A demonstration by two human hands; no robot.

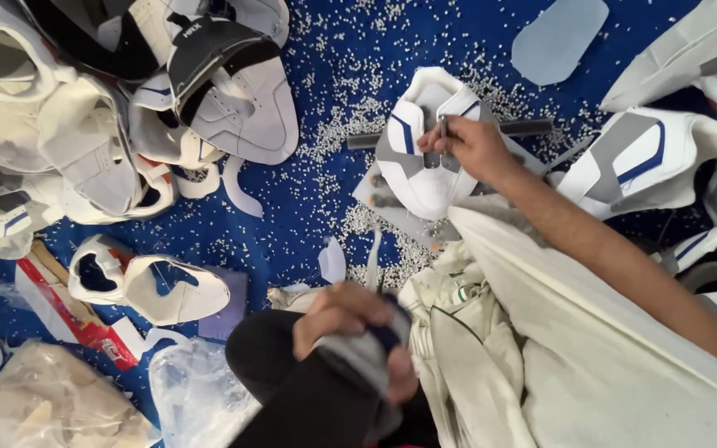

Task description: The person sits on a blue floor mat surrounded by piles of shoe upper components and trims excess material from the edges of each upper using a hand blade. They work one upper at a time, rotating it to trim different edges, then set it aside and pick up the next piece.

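Note:
My right hand reaches forward and pinches a thin metal tool against a white shoe upper with blue stripes and grey panels. The upper rests on a dark bar above the blue floor. My left hand is close to me, over my black-clad knee. It is closed around a folded grey piece with a dark blue edge. A heap of off-white cloth and cut pieces lies under my right forearm.
Stacks of white shoe uppers crowd the left and right sides. Small white pellets litter the blue floor. A pale blue insole shape lies at the top. Clear plastic bags and a red-and-white carton sit at lower left.

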